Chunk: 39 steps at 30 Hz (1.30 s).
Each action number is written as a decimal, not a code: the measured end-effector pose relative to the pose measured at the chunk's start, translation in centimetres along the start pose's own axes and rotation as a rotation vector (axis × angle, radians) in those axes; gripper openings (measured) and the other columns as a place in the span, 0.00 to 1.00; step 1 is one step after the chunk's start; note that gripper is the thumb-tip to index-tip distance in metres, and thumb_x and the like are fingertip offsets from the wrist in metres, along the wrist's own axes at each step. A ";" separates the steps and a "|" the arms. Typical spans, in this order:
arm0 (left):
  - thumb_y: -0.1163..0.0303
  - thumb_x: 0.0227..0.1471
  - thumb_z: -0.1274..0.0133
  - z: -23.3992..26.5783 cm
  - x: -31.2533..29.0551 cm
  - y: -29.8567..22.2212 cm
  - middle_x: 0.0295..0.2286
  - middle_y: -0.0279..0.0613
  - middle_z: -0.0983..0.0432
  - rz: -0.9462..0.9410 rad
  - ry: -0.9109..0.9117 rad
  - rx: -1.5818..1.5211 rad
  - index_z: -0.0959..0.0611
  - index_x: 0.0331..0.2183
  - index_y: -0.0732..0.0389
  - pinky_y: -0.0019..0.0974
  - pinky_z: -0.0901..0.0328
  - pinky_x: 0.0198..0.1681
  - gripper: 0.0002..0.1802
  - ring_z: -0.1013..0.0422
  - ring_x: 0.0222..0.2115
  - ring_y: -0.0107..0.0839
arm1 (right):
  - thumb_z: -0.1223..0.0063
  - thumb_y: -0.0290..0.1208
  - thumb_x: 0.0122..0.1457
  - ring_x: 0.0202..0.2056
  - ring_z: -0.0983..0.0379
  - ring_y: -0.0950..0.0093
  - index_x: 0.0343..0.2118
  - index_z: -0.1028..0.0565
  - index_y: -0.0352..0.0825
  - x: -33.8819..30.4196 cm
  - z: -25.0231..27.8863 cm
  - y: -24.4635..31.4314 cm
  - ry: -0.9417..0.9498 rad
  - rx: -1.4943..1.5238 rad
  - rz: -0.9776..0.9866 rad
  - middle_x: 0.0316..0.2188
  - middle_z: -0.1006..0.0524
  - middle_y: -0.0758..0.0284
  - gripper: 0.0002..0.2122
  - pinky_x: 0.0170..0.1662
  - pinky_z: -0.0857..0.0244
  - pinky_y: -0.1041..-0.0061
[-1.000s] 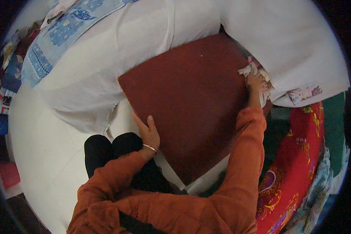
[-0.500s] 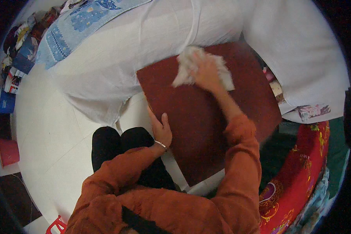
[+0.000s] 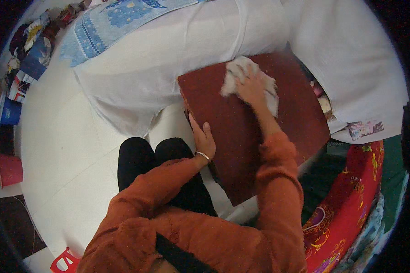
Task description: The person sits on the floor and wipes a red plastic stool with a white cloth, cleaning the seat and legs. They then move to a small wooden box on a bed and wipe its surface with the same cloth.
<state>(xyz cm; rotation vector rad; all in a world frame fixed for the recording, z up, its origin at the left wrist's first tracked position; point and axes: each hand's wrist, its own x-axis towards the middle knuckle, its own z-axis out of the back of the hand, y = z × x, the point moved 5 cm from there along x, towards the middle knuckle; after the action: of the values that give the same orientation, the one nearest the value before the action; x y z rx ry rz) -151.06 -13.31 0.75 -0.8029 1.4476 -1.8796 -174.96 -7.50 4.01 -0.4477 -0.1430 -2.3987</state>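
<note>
A reddish-brown wooden board point(image 3: 230, 154) with a flat rectangular top lies at an angle in front of me. My left hand point(image 3: 205, 142) grips its left edge, thumb up against the top and fingers along the side. What is under the board is mostly hidden. Near its far edge, my right hand point(image 3: 252, 88) presses a crumpled off-white cloth point(image 3: 271, 93) onto the surface. The fingers spread over the cloth, which sticks out on both sides of the hand.
Beyond the board stands furniture under a white cover point(image 3: 168, 50), with a blue patterned cloth point(image 3: 127, 16) on top. At right curves a red floral cushion-like thing point(image 3: 335, 218). A red bucket point(image 3: 9, 169) and a red plastic stool point(image 3: 64, 263) are at left.
The cloth and my right hand have moved a little to the right and nearer. The board appears shifted slightly rightward in view, with my left hand still on its edge.
</note>
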 end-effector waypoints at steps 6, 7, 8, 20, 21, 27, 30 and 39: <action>0.53 0.60 0.67 0.0 2.6 7.3 0.54 0.49 0.45 0.147 0.034 -0.497 0.47 0.57 0.67 0.37 0.50 0.56 0.33 0.45 0.54 0.41 | 0.59 0.47 0.57 0.59 0.51 0.57 0.56 0.37 0.54 -1.6 1.8 13.8 -0.106 0.223 0.448 0.60 0.44 0.68 0.22 0.59 0.59 0.52; 0.49 0.60 0.67 0.3 2.6 9.5 0.53 0.48 0.42 0.273 0.053 -0.678 0.42 0.56 0.66 0.37 0.47 0.55 0.34 0.42 0.52 0.39 | 0.58 0.46 0.56 0.59 0.51 0.57 0.56 0.37 0.52 -2.9 2.9 14.3 -0.087 0.273 0.523 0.60 0.44 0.68 0.23 0.60 0.59 0.53; 0.48 0.59 0.69 0.7 1.5 6.5 0.51 0.46 0.40 0.407 0.097 -0.854 0.40 0.55 0.63 0.38 0.46 0.54 0.33 0.41 0.50 0.39 | 0.56 0.45 0.56 0.59 0.51 0.58 0.56 0.36 0.52 -5.0 3.5 13.5 -0.023 0.298 0.562 0.60 0.44 0.68 0.23 0.60 0.59 0.54; 0.52 0.57 0.65 0.3 2.0 3.9 0.49 0.48 0.37 0.476 0.293 -0.153 0.44 0.56 0.64 0.41 0.41 0.50 0.32 0.36 0.47 0.41 | 0.60 0.33 0.57 0.54 0.42 0.57 0.54 0.36 0.42 -23.2 10.4 -7.2 -0.011 0.091 0.018 0.56 0.38 0.61 0.21 0.58 0.53 0.59; 0.55 0.57 0.63 0.7 1.8 4.2 0.49 0.49 0.37 0.392 0.276 -0.172 0.44 0.56 0.64 0.41 0.41 0.50 0.31 0.36 0.47 0.42 | 0.61 0.32 0.57 0.53 0.41 0.56 0.54 0.35 0.39 -21.9 10.4 -10.4 0.102 0.079 -0.190 0.56 0.39 0.60 0.20 0.57 0.52 0.58; 0.65 0.56 0.58 1.0 1.9 5.0 0.50 0.52 0.37 0.231 0.308 -0.147 0.44 0.56 0.64 0.41 0.44 0.52 0.29 0.37 0.49 0.45 | 0.54 0.45 0.55 0.57 0.48 0.51 0.58 0.41 0.44 -22.4 7.0 -13.7 0.025 -0.236 -0.274 0.60 0.46 0.63 0.28 0.53 0.52 0.45; 0.60 0.56 0.57 0.3 1.3 4.6 0.53 0.51 0.41 0.280 0.304 -0.130 0.49 0.57 0.64 0.42 0.44 0.53 0.34 0.39 0.50 0.45 | 0.50 0.46 0.52 0.60 0.55 0.52 0.59 0.44 0.54 -25.1 10.0 -2.5 0.159 -0.137 -0.030 0.63 0.53 0.66 0.30 0.56 0.57 0.43; 0.57 0.58 0.57 0.5 2.3 5.2 0.54 0.50 0.47 0.239 0.533 -0.380 0.57 0.58 0.56 0.51 0.37 0.50 0.36 0.39 0.51 0.46 | 0.51 0.41 0.53 0.60 0.50 0.60 0.55 0.35 0.56 -25.4 11.6 -5.6 0.149 0.085 -0.150 0.61 0.45 0.70 0.23 0.59 0.56 0.52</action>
<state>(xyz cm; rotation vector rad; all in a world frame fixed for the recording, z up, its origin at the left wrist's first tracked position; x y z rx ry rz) -151.53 -16.47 -3.97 -0.2660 2.1674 -1.7277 -157.40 14.85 5.87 -0.2246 -0.2181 -2.5509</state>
